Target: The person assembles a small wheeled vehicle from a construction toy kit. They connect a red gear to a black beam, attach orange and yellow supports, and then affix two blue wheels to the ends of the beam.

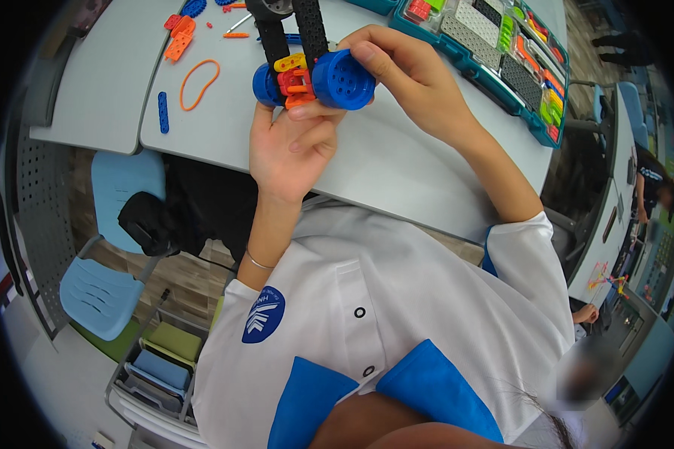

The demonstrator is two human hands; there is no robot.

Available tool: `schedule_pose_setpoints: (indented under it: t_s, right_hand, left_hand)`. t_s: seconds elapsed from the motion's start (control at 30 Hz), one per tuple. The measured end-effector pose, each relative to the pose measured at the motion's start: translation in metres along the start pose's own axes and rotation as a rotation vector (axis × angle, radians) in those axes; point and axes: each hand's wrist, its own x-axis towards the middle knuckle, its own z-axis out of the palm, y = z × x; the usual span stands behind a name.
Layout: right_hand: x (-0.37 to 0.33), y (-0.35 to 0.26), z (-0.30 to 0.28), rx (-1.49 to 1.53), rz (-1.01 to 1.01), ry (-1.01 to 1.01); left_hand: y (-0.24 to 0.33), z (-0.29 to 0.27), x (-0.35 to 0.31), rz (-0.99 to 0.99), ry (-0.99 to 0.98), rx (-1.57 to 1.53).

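Note:
A building-kit model with black treaded tracks (311, 34) is held up over the near edge of the table. At its near end are two blue wheels (343, 79), with a yellow connector (290, 62) and red and orange pieces between them. My left hand (290, 150) supports this end from below, palm up, fingers curled under the orange piece. On the other side, my right hand (416, 78) grips the rim of the right-hand blue wheel between thumb and fingers. The model's far end is cut off by the top of the view.
On the white table (202, 138) lie an orange rubber band (200, 84), a blue beam (163, 112) and orange-red connectors (178, 37). A teal sorting case (494, 63) full of parts stands at the right. Blue chairs (102, 298) and a black bag (195, 202) are at the left.

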Motion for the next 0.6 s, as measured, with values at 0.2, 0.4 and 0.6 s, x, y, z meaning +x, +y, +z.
schedule_pose_setpoints:
  t_s: [0.2, 0.4, 0.6]
  right_hand:
    - [0.003, 0.007, 0.006, 0.019, -0.116, 0.048]
    - [0.003, 0.007, 0.006, 0.058, -0.126, 0.08]
    - [0.003, 0.012, 0.008, 0.031, -0.121, 0.107]
  left_hand:
    - [0.005, -0.007, -0.001, -0.052, -0.042, -0.111]
    - [0.006, -0.007, 0.0, -0.051, -0.048, -0.099]
    - [0.007, -0.01, 0.001, -0.065, -0.083, -0.056]
